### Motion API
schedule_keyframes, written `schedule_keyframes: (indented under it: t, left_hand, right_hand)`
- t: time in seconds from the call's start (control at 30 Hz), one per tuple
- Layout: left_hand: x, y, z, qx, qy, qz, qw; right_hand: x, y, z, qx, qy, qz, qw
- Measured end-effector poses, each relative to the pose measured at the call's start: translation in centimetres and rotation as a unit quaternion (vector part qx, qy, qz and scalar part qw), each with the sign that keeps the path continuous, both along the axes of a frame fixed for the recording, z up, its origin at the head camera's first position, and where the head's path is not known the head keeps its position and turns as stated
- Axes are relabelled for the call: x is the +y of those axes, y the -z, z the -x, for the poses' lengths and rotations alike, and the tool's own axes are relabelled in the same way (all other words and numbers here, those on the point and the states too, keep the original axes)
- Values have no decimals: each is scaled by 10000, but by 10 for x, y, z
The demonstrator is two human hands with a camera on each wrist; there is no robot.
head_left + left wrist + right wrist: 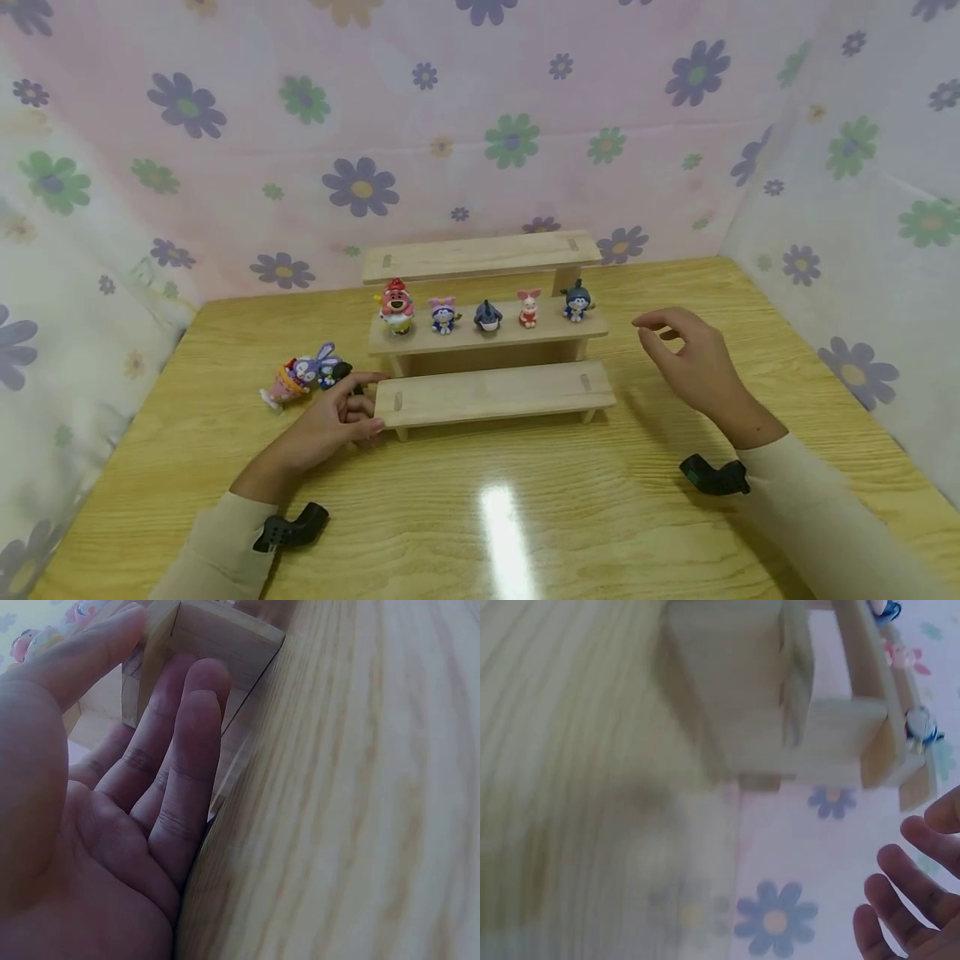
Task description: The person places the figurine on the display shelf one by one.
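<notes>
A three-tier wooden display stand (495, 393) stands on the table. My left hand (318, 429) holds the left end of its lowest step, thumb at the front corner and index finger at the back corner. In the left wrist view, the thumb (90, 656) lies against the wood while the other fingers (196, 742) extend beside the end. Off the stand's right side, my right hand (693, 362) hovers with nothing in it, fingers loosely bent. On the middle step sit a pink bear figurine (396, 308), a pink-hatted figurine (443, 317), a donkey figurine (487, 317), a piglet figurine (528, 310) and a dark-hatted figurine (577, 302).
Left of the stand, a purple-eared rabbit figurine (292, 381) lies tilted on the table (420, 517). Small dark and blue figurines (335, 372) are beside it, partly behind my left hand. A flowered cloth (450, 108) hangs at the back and both sides.
</notes>
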State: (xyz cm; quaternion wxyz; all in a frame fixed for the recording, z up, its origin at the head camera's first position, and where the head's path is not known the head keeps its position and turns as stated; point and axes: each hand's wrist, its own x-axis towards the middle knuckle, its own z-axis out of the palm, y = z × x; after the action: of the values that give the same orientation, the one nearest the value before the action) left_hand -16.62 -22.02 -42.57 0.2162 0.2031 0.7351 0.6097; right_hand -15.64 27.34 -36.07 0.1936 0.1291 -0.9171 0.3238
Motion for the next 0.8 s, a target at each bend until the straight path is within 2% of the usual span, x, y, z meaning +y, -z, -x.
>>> schedule_keyframes:
  t: [0.2, 0.47, 0.57, 0.8]
  left_hand:
    - [1, -2, 0, -39, 19, -13, 10000]
    - [2, -3, -1, 23, 24, -2, 10000]
    - [2, -3, -1, 45, 33, -15, 10000]
    - [2, -2, 0, 38, 20, -12, 10000]
  right_hand:
    - [28, 1, -7, -211, -118, -751, 9969]
    - [62, 5, -16, -452, -178, -1279, 9906]
    - [72, 6, -19, -557, -351, -1398, 9880]
    - [81, 9, -20, -1281, -837, -1495, 9768]
